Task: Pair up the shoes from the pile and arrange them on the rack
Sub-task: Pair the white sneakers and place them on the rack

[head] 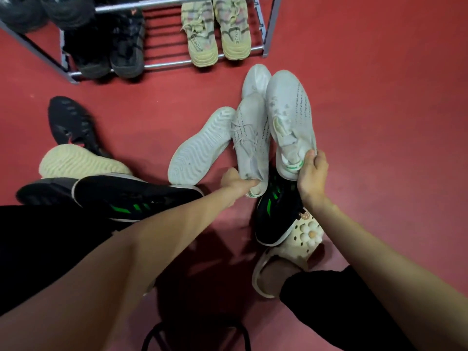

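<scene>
A metal shoe rack [162,65] stands on the red floor [379,97], already holding a dark pair [111,54] and a cream pair [217,31]. Below it lies the pile. The person's left hand [234,182] pinches the heel of one pale grey sneaker [250,138]; the right hand [312,173] grips the heel of its match [291,115]. Pairing looks done; next, both likely need lifting to the rack's bare middle bars.
</scene>
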`<act>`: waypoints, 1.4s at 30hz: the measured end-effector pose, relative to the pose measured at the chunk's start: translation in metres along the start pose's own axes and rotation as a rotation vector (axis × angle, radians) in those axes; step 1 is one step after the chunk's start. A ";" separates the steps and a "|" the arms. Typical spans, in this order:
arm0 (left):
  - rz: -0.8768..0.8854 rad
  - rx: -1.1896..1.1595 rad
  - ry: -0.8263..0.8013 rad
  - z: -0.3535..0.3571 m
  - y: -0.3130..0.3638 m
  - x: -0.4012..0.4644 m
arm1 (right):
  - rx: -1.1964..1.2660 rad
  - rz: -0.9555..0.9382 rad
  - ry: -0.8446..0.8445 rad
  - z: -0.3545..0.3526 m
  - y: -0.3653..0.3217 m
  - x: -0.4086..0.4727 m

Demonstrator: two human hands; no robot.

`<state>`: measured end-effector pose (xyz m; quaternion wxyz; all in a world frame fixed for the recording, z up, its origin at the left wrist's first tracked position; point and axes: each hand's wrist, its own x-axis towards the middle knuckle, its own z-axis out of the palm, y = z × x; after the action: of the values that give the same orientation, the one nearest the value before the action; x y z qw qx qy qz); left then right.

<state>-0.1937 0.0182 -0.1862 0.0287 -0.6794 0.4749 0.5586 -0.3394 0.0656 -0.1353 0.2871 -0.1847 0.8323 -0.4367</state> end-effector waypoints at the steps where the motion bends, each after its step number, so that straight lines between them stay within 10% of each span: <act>1: -0.003 -0.001 0.004 -0.001 0.000 0.000 | 0.011 0.005 0.003 0.002 -0.002 -0.002; 12: 0.087 -0.428 -0.258 -0.080 0.044 -0.051 | 0.106 -0.107 -0.036 0.003 -0.039 -0.030; 42: 0.390 -0.520 0.110 -0.269 0.167 -0.022 | 0.220 -0.166 -0.267 0.107 -0.225 0.072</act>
<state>-0.1086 -0.2125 0.0138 -0.2789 -0.5892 0.4384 0.6187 -0.3133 -0.1647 -0.0190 0.3765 -0.2765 0.7158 -0.5190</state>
